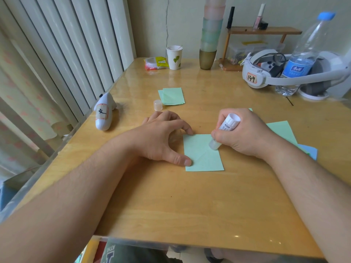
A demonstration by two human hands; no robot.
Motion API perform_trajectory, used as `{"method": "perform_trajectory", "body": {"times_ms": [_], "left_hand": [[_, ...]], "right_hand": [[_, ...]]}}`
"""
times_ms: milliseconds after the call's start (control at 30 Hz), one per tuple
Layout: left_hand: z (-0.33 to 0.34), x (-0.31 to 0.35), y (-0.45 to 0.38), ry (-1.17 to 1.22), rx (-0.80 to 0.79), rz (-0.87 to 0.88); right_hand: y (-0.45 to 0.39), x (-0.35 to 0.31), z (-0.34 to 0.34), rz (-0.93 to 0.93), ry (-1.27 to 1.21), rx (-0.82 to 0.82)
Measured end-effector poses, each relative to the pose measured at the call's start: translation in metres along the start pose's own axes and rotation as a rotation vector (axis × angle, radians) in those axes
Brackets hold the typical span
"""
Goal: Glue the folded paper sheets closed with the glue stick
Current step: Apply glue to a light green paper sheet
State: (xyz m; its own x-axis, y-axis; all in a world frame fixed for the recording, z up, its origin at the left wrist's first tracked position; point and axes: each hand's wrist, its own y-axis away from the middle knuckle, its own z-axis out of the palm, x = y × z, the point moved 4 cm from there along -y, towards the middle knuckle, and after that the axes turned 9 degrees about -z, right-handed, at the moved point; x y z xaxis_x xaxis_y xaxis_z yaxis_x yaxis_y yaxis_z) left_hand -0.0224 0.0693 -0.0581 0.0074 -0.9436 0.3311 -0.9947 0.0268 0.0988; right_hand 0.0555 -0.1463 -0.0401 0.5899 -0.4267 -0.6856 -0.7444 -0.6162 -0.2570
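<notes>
A light green folded paper sheet (203, 158) lies flat on the wooden table (190, 205) in front of me. My left hand (161, 137) presses its left edge with thumb and fingertip, fingers spread. My right hand (245, 135) grips a white glue stick (226, 128), tip down on the sheet's upper right area. The glue stick's translucent cap (157, 105) stands on the table beyond my left hand. A small stack of green folded sheets (171, 96) lies farther back. More green paper (283, 130) and a blue sheet (311, 150) lie under and right of my right wrist.
A white shark-shaped object (104, 114) lies at the left edge. At the back stand a paper cup (174, 57), a stack of plastic cups (209, 35), a snack packet (155, 63), a small wooden shelf (262, 31), a white headset (266, 73) and a water bottle (303, 54).
</notes>
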Motion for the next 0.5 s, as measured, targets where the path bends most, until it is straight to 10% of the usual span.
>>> {"method": "perform_trajectory", "body": {"times_ms": [500], "left_hand": [[0.0,-0.001,-0.001,-0.005,-0.014,-0.024]], "right_hand": [[-0.005,-0.011,0.009,-0.094,-0.24,0.224]]}}
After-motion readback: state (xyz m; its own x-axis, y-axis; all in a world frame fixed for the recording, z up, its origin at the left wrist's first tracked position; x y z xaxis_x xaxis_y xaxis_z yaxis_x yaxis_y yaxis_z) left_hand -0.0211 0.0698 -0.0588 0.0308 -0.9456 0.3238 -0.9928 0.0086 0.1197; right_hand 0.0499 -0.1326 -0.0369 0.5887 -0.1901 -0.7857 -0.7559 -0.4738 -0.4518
